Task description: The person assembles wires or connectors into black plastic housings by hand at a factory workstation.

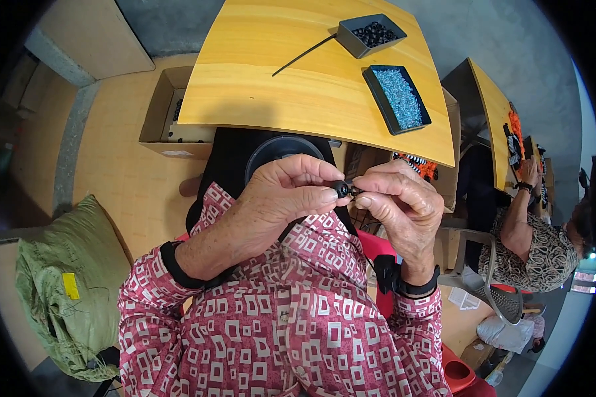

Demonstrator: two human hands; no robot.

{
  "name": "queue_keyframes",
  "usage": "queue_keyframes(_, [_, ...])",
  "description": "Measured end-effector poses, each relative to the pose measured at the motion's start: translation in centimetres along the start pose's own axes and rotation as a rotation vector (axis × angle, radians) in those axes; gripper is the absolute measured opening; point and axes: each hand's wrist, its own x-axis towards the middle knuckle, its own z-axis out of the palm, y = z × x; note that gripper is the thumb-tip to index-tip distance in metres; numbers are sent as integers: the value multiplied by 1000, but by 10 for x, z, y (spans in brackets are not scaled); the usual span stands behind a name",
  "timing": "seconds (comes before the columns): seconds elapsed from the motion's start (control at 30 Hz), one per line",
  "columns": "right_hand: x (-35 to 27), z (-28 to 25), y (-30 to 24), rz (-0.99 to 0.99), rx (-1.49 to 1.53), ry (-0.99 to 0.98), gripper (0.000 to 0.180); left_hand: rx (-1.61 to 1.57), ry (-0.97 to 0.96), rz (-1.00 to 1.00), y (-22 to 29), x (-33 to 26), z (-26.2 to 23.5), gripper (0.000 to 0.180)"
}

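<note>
My left hand (pixel 281 198) pinches a small round black bead (pixel 341 189) between thumb and forefinger. My right hand (pixel 404 202) meets it from the right, fingertips closed on a thin black piece (pixel 355 192) that touches the bead. Both hands are held in front of my chest, below the near edge of a yellow wooden table (pixel 298 73). On the table lie a black tray of black beads (pixel 371 34), a black tray of small blue pieces (pixel 398 98) and a black cable tie (pixel 303 55).
A round black container (pixel 279 151) sits on my lap behind the hands. A cardboard box (pixel 169 112) stands on the floor at left, a green sack (pixel 69 284) at lower left. Another person (pixel 533 245) sits at a second yellow table (pixel 493 119) on the right.
</note>
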Motion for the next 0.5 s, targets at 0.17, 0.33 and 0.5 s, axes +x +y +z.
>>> queue_keyframes(0.17, [-1, 1, -3, 23, 15, -4, 17, 46, 20, 15, 0, -1, 1, 22])
queue_keyframes(0.33, [-3, 1, -1, 13, 12, -34, 18, 79, 37, 35, -3, -1, 0, 22])
queue_keyframes(0.5, [-4, 0, -7, -55, -128, -74, 18, 201, 51, 66, -4, -1, 0, 23])
